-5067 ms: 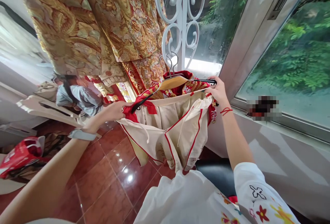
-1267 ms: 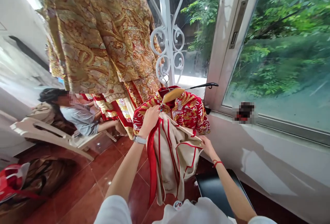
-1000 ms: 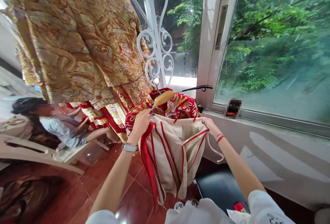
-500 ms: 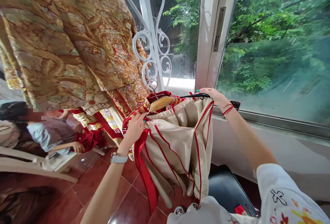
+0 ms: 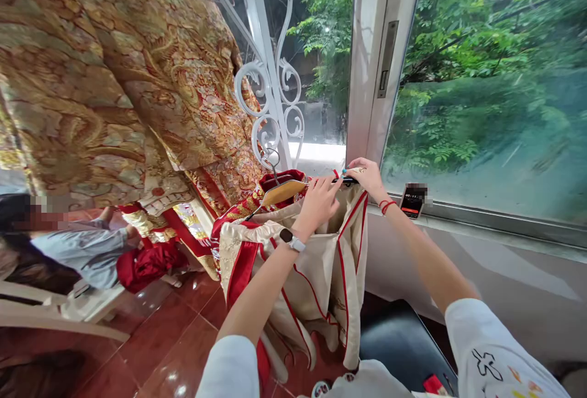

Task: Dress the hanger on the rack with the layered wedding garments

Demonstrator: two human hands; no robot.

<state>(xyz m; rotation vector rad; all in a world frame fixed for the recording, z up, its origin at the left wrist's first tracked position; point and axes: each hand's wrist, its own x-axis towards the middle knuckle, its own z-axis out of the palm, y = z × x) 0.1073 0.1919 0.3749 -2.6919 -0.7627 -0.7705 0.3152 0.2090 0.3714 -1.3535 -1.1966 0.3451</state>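
A cream skirt [image 5: 318, 263] with red piping and a wide red band hangs from a clothes hanger [image 5: 284, 192] with a wooden middle and dark ends. My right hand [image 5: 365, 179], fingers closed, pinches the skirt's waistband at the hanger's right end. Just left of it, my left hand [image 5: 318, 205] is bent over the waistband with its fingers closed on the cloth; its fingertips are partly hidden. Behind the skirt is a red and gold embroidered garment [image 5: 247, 205], its collar showing around the hanger's hook.
Large gold embroidered robes [image 5: 114, 80] hang at left, beside a white scrolled metal frame [image 5: 268, 74]. A phone [image 5: 413, 200] leans on the window sill. A black seat [image 5: 403, 340] stands below. At left a person sits with red cloth [image 5: 149, 265] on the lap.
My left hand has let go of the waistband's left end and moved right, close to my right hand. My right hand has shifted slightly left along the waistband. The waistband's left side now sags.
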